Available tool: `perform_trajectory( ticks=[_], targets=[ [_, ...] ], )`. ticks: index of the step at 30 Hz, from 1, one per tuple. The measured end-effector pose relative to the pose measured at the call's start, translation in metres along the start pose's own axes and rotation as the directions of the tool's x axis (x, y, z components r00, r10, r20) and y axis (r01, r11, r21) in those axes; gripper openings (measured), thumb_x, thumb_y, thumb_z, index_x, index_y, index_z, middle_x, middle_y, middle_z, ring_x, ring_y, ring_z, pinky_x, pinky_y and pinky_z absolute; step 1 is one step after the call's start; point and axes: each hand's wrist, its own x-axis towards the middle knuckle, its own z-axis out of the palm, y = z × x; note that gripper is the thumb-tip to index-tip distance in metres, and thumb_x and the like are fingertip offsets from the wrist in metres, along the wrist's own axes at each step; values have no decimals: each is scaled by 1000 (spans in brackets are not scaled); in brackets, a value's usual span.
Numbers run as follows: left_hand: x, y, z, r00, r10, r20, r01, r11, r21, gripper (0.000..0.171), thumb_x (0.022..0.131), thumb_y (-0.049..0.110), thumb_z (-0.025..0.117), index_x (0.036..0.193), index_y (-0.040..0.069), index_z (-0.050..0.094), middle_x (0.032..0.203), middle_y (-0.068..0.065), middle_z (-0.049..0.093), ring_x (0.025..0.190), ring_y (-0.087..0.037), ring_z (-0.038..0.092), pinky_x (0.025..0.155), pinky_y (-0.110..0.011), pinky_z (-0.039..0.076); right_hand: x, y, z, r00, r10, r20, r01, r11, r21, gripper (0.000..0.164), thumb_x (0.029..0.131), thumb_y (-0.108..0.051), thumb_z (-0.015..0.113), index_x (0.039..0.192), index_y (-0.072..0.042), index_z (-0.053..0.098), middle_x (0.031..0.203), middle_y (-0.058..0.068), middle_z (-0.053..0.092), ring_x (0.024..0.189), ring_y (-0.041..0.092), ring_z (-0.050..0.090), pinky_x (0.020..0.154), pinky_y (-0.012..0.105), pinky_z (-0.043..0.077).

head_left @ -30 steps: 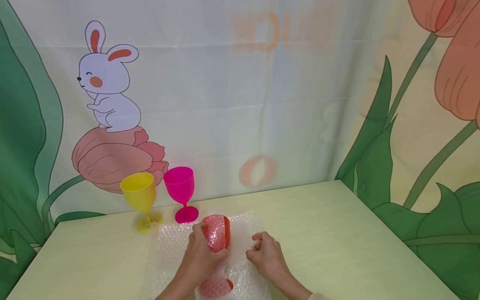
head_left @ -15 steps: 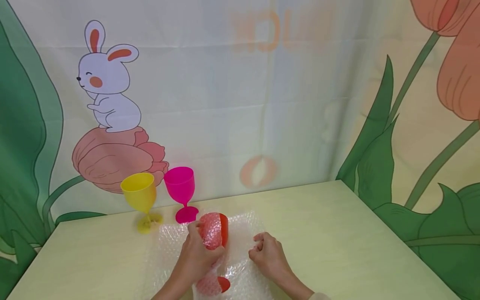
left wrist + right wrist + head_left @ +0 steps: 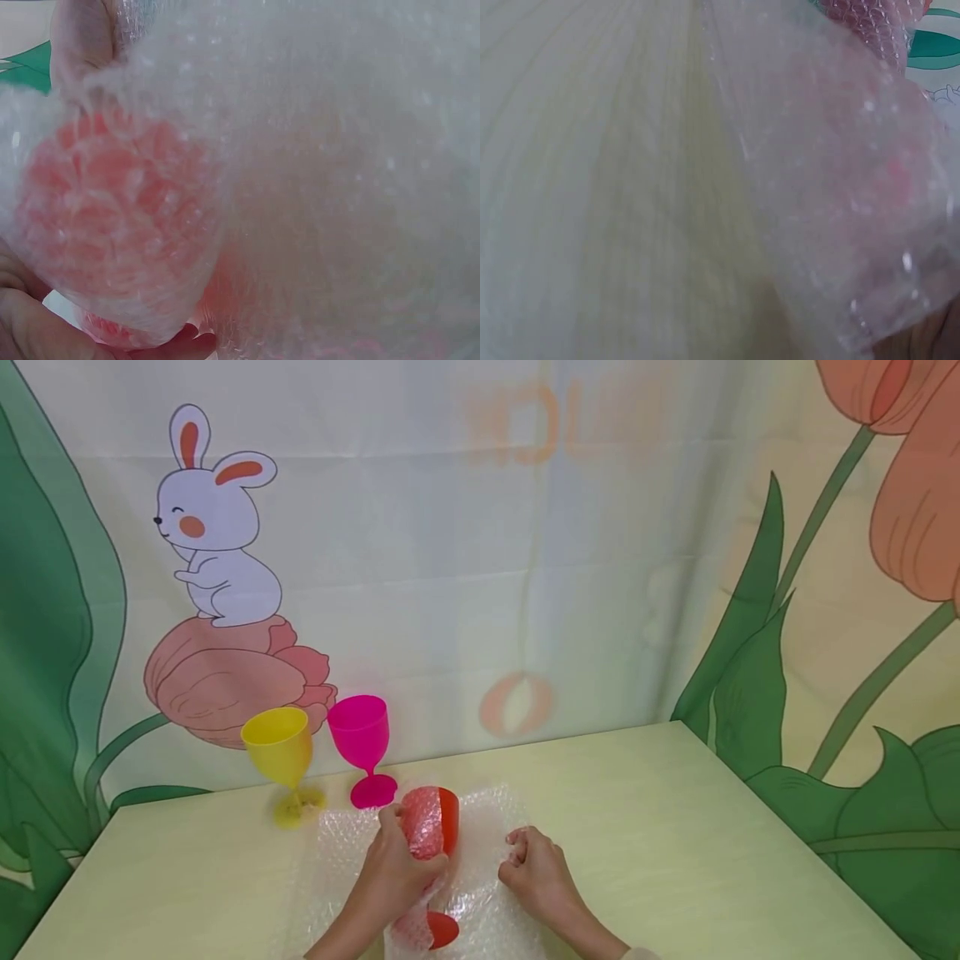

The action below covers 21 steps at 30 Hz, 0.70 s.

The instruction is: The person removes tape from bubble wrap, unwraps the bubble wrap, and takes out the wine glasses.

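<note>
A red goblet (image 3: 449, 820) lies on its side, bowl toward the wall and foot toward me. Bubble wrap (image 3: 341, 843) covers its left part, while a strip of bowl and foot on the right shows bare red. My left hand (image 3: 393, 864) grips the goblet's bowl through the wrap, thumb on the near side and fingers on the far side. To the right, my right hand (image 3: 538, 875) pinches the edge of the bubble wrap with curled fingers. In the right wrist view, the raised wrap (image 3: 840, 210) hangs close to the camera.
A yellow goblet (image 3: 279, 747) and a magenta goblet (image 3: 362, 731) stand upright at the back left of the pale table (image 3: 660, 810). Behind them hangs a cloth backdrop (image 3: 420, 552) printed with a rabbit and tulips.
The wrap over the goblet has shifted left, baring more red on the bowl and foot. My right hand has moved slightly right; my left still holds the bowl.
</note>
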Motion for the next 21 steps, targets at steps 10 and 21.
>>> perform_trajectory(
  ticks=[10, 21],
  targets=[
    [-4, -2, -1, 997, -51, -58, 58, 991, 122, 94, 69, 19, 90, 140, 0, 32, 127, -24, 42, 118, -42, 47, 87, -55, 59, 1, 1, -1, 999, -25, 31, 25, 1000, -10, 23, 74, 3, 65, 97, 1, 61, 83, 1, 61, 73, 12, 50, 62, 23, 44],
    [-6, 3, -4, 997, -67, -38, 71, 989, 132, 94, 74, 17, 87, 145, -4, 28, 122, -25, 43, 113, -41, 47, 82, -52, 60, 2, 2, -2, 999, -27, 39, 27, 1000, -14, 26, 74, 4, 67, 101, 3, 63, 83, 1, 60, 72, 12, 49, 61, 23, 43]
  ],
)
